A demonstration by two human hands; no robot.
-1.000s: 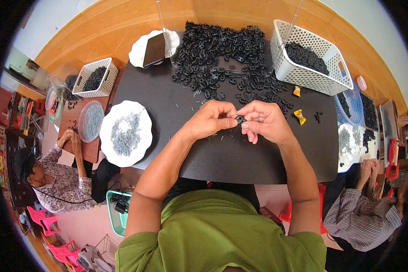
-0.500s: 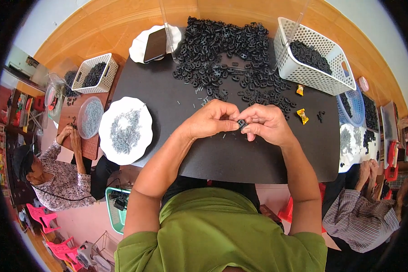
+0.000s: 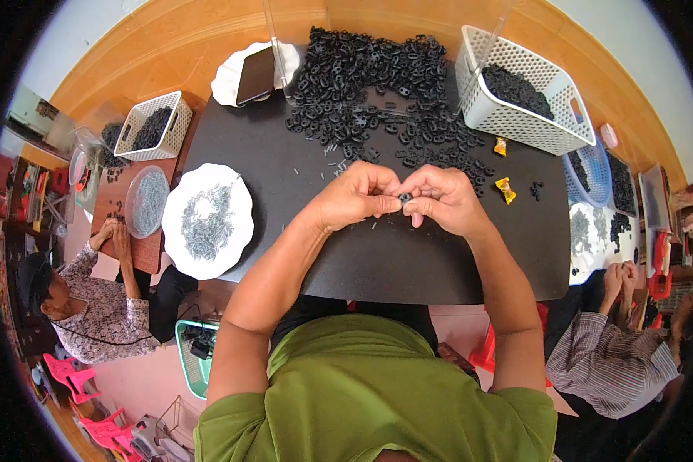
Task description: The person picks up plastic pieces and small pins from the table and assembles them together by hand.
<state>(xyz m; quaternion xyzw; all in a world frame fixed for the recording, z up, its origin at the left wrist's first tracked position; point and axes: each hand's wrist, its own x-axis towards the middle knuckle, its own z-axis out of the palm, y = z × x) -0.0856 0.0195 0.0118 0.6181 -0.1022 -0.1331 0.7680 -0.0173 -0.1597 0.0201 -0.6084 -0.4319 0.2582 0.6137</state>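
My left hand [image 3: 356, 199] and my right hand [image 3: 445, 202] meet over the front of the dark table [image 3: 316, 269]. Between their thumbs and fingertips they pinch one small black plastic part [image 3: 405, 199], mostly covered by the fingers. Just beyond my hands lies a wide heap of similar black parts [image 3: 369, 73], oval with holes. Several thin grey metal pins [image 3: 332, 149] are scattered at its near edge. To the left of my left forearm, a white scalloped plate [image 3: 242, 246] holds a spread of such pins.
A black phone [image 3: 256, 75] rests on another white plate [image 3: 225, 81] at the back left. At the back right stands a white basket [image 3: 508, 123] of black parts, with two yellow-wrapped sweets [image 3: 505, 190] near it. Co-workers [image 3: 92, 308] sit at both sides.
The black part has turned slightly between my fingertips, and my hands have drawn a little closer together. The whole view has shifted slightly.
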